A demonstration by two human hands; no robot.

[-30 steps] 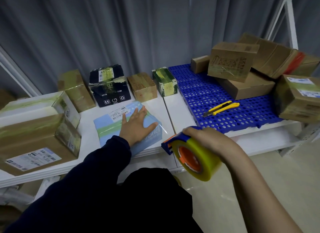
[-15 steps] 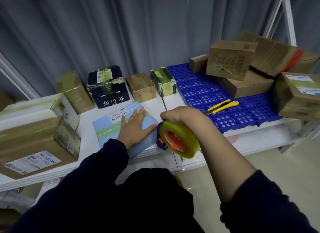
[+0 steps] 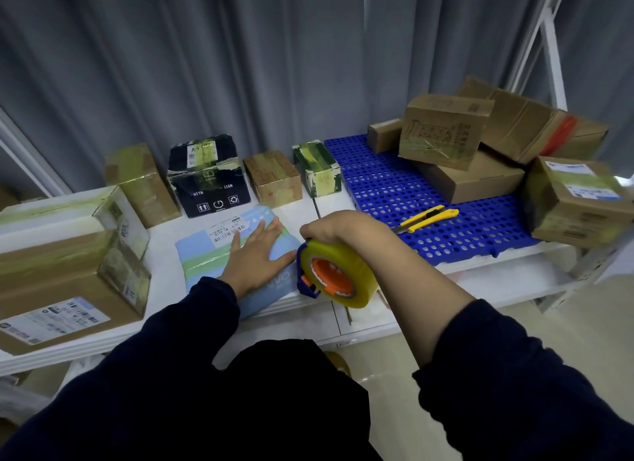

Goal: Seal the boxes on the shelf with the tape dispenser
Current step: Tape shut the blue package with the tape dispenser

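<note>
A grey curtain (image 3: 240,66) hangs behind a white shelf (image 3: 161,254). The right part of the shelf carries a blue perforated mat (image 3: 394,193). A heap of brown boxes (image 3: 442,131) lies on the mat at the back and right, some of them tilted. At the left end a large brown box (image 3: 51,282) sits in front of a white box (image 3: 51,213). Both are banded with greenish tape. Along the back stand a tall box (image 3: 140,182), a black box (image 3: 209,179), a small box (image 3: 272,177) and a green box (image 3: 317,170).

The black box reads "WITH" and "SIGN", with arrow, power and recycling signs beneath. The large brown box has a barcode label on its front. The lettering on the front box of the heap is too unclear to read.

A flat blue box (image 3: 202,254) lies near the front edge of the shelf, with a barcode label on top and a green tape band across it. The left hand (image 3: 255,254) lies flat on it, fingers straight and spread, covering part of some pale letters.

The right hand (image 3: 339,225) grips the tape dispenser (image 3: 338,275) from above, fingers curled round it. The dispenser's blue nose is at the blue box's right edge, just beside the left thumb; whether it touches the box cannot be told. Its yellowish roll on an orange hub faces the camera.

A yellow knife (image 3: 429,217) lies on the mat, just beyond the right wrist.
</note>
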